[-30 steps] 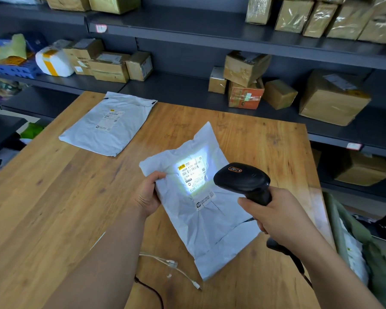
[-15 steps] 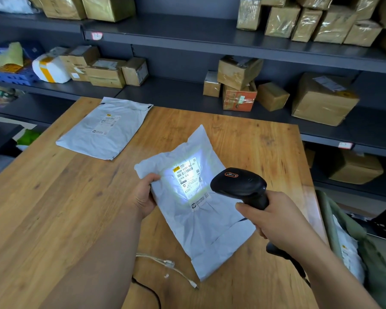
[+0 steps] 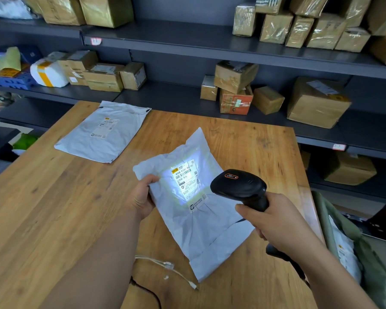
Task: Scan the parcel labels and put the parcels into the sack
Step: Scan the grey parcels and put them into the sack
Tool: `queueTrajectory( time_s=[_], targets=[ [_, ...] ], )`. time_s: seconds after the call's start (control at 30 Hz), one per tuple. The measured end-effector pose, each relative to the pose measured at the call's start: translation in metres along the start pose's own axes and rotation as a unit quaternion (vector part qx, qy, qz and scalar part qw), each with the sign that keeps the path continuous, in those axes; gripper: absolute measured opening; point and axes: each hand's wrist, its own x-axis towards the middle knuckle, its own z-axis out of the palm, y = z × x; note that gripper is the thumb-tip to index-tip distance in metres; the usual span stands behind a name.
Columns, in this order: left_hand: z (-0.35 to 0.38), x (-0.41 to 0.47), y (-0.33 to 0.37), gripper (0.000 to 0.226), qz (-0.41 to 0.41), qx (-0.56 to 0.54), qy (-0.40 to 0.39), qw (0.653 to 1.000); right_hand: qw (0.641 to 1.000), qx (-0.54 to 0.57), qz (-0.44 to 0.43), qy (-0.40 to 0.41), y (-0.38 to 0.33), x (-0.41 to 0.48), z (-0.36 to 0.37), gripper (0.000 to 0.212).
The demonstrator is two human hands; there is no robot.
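My left hand grips the left edge of a grey plastic parcel bag, lifted and tilted above the wooden table. Its white label faces up and is lit by a bright patch of light. My right hand holds a black handheld scanner by its handle, its head aimed at the label from the right. A second grey parcel bag lies flat at the table's far left, label up. The green sack stands open beside the table's right edge, with a parcel inside.
A white cable and a black cable lie on the table near its front edge. Dark shelves behind and to the right carry several cardboard boxes.
The view has shifted slightly. The parcel and the scanner keep the same pose, and the light stays on the label.
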Motion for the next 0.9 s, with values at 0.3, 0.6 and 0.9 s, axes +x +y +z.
queueTrajectory(
  time_s=[0.3,0.6,0.9],
  targets=[
    [-0.003,0.002,-0.001,0.036,-0.003,-0.006,-0.001,1.000,1.000,0.004,0.003,-0.001,-0.003,-0.005,-0.003,0.043],
    [-0.002,0.000,-0.001,0.033,-0.004,-0.007,0.001,1.000,0.999,0.039,0.027,-0.004,-0.002,-0.007,0.000,0.042],
    [0.003,0.003,-0.004,0.040,0.006,0.006,-0.014,1.000,0.998,0.060,0.029,-0.015,0.001,-0.005,0.008,0.034]
  ],
)
